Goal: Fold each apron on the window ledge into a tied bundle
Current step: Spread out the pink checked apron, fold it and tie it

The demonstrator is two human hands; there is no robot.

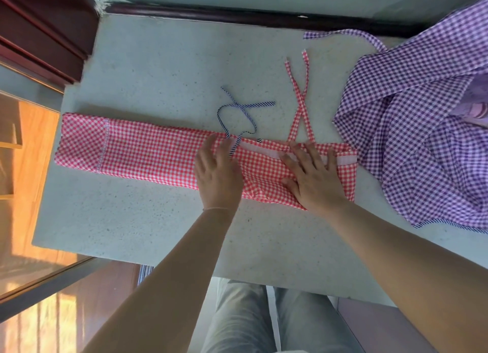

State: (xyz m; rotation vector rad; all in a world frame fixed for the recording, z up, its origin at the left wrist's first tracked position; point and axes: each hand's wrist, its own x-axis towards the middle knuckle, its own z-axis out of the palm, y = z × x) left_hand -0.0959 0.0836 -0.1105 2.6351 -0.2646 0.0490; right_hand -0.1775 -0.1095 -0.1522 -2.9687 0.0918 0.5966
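Observation:
A red-and-white gingham apron [137, 152] lies folded into a long narrow strip across the pale stone ledge [163, 67]. Its two red ties [299, 107] cross and stretch away toward the window. A blue striped neck cord [237, 112] loops beside them. My left hand [217, 173] rests flat on the strip near its middle, fingertips at the far edge by the cord. My right hand [313, 175] presses flat with spread fingers on the strip's right end, below the ties. A purple gingham apron [422, 131] lies crumpled at the right.
The dark window frame [237, 14] runs along the ledge's far side. A dark wooden post [45, 28] stands at the far left. The ledge's left edge drops to an orange floor [34, 154]. My legs [264, 318] show below the near edge.

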